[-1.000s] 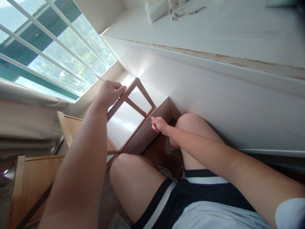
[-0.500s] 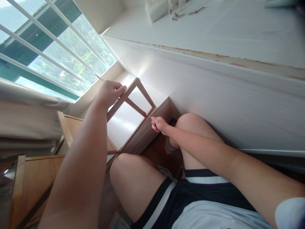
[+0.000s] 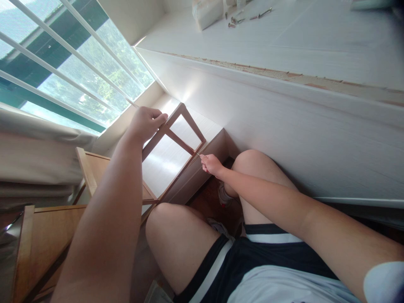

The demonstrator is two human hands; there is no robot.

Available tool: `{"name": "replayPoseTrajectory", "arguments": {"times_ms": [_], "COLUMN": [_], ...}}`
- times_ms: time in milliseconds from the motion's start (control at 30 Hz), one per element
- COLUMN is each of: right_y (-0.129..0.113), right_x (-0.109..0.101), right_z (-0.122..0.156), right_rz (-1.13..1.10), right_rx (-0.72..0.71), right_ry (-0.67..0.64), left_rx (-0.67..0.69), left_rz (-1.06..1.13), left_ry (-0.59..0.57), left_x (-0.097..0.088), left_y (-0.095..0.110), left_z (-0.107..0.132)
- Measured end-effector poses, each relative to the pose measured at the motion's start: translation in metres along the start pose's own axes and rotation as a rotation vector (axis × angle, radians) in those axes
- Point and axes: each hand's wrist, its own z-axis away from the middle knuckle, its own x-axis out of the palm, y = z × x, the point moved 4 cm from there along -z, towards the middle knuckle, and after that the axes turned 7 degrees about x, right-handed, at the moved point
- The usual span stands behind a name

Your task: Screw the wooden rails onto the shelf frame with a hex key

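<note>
A brown wooden frame with slanting legs and crossbars lies tilted on a white ledge. My left hand is closed round its upper rail, near the end. My right hand is closed on a thin metal-shafted tool, whose tip meets the lower rail close to a crossbar joint. The fist covers the tool's handle, so I cannot tell whether it is a screwdriver or a hex key. Wooden panels stand to the left, partly behind my left forearm.
Loose screws lie on the white shelf above, beside a white block-like packet. Its front edge is chipped. A barred window and a curtain are at the left. My knees flank the right hand below the ledge.
My right fist has turned very slightly around the tool. The left hand and the wooden frame have stayed where they were.
</note>
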Motion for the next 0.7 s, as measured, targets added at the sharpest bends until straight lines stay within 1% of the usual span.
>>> {"name": "replayPoseTrajectory", "arguments": {"times_ms": [133, 233, 433, 633, 700], "right_y": [-0.002, -0.003, -0.007, -0.013, -0.016], "right_x": [-0.005, -0.005, -0.003, -0.007, -0.008], "right_z": [-0.002, -0.001, 0.002, 0.006, 0.010], "right_rz": [0.137, 0.219, 0.384, 0.586, 0.706], "right_rx": [-0.066, -0.098, -0.141, -0.152, -0.154], "right_ry": [0.064, 0.085, 0.098, 0.170, 0.193], "left_rx": [0.002, 0.002, -0.004, 0.014, 0.020], "left_rz": [-0.005, -0.004, 0.000, 0.012, 0.018], "left_ry": [-0.001, -0.004, -0.012, -0.010, -0.008], "left_x": [0.000, 0.000, 0.001, 0.000, 0.000], "left_y": [0.000, 0.000, -0.001, -0.001, -0.001], "left_z": [0.000, -0.001, 0.000, 0.000, 0.000]}}
